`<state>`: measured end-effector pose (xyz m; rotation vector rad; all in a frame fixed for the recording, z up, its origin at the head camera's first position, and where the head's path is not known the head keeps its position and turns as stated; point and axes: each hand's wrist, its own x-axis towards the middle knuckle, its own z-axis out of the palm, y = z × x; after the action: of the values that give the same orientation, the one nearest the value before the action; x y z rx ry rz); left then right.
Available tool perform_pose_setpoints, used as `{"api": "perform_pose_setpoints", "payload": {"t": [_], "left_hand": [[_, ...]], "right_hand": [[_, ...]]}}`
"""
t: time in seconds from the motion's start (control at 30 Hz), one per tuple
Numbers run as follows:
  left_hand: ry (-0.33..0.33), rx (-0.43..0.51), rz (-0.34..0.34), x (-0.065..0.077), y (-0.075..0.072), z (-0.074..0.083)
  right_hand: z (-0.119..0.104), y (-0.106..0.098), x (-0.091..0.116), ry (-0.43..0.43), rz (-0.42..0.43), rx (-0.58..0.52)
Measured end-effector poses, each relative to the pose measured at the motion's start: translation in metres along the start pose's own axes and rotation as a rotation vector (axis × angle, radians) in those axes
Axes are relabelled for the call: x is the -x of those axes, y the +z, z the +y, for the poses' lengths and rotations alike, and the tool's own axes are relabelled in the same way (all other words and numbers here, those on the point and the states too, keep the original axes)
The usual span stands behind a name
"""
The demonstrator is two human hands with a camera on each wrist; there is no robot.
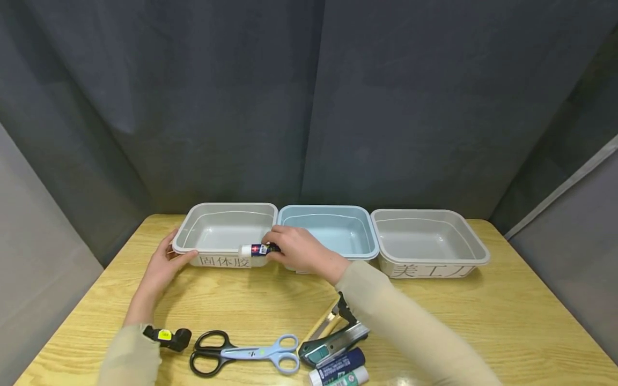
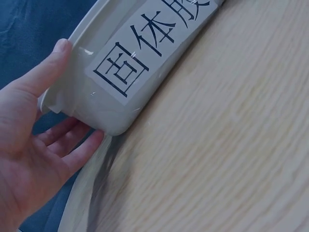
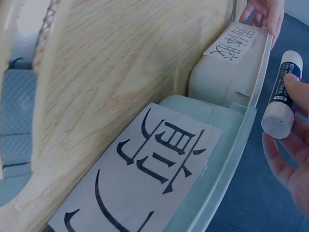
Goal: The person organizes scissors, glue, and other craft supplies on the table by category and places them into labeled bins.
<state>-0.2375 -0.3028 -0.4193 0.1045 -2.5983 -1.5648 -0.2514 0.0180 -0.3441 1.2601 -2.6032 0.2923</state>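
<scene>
My right fingers (image 1: 279,236) pinch the glue stick (image 1: 257,250) at the left gray bin's (image 1: 232,219) front rim; my left fingers (image 1: 166,244) grip its corner. Loosening early could drop the stick onto the counter (image 1: 232,300).

You've got 3 bins (image 1: 328,230) along the far edge of the tabletop (image 1: 521,316): 2 grey, 1 blue, w/ 1 label (image 1: 224,261) ea. Nr the near edge you've 2 prs scissors (image 1: 248,353), 2 glue sticks (image 1: 340,365) & min. 2 utility knives (image 1: 333,346) (overlap, exact no. unclear). You've 2 hands (image 1: 163,264); your R hand (image 1: 299,247) has 1 more glue stick (image 1: 258,250), 3 tot.
</scene>
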Motion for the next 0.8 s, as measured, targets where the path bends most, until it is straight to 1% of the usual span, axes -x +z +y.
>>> {"api": "perform_pose_setpoints", "payload": {"t": [0.2,0.33,0.4,0.53,0.67,0.8], "left_hand": [[-0.022,0.032,0.002,0.002,0.002,0.003],[-0.031,0.068,0.043,-0.001,0.011,0.002],[-0.045,0.088,0.058,-0.002,0.014,0.001],[-0.057,0.099,0.063,-0.001,0.013,-0.002],[-0.058,0.103,0.083,0.001,0.014,-0.003],[-0.075,0.102,0.1,0.003,0.015,-0.006]], "right_hand": [[-0.002,0.0,-0.009,0.042,0.005,0.007],[-0.002,-0.001,-0.015,0.081,0.0,0.045],[-0.003,0.0,-0.019,0.095,-0.002,0.053],[-0.005,0.002,-0.024,0.109,-0.002,0.051],[-0.007,0.005,-0.028,0.13,-0.013,0.042],[-0.006,0.009,-0.032,0.148,-0.015,0.029]]}}
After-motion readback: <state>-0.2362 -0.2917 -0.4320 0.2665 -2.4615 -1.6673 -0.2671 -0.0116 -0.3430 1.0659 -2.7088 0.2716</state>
